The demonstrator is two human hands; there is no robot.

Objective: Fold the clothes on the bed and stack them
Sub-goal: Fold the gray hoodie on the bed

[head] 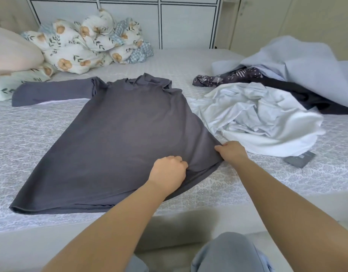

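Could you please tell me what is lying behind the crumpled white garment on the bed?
Behind the white garment lie a dark patterned cloth, a black garment and a pale blue sheet. The sheet covers part of both, so anything further beneath stays hidden.

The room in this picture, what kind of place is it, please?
Most likely a home bedroom. A grey shirt lies spread on a bed with a patterned cover, a floral quilt is bundled near the pillow, and white cabinet doors stand behind.
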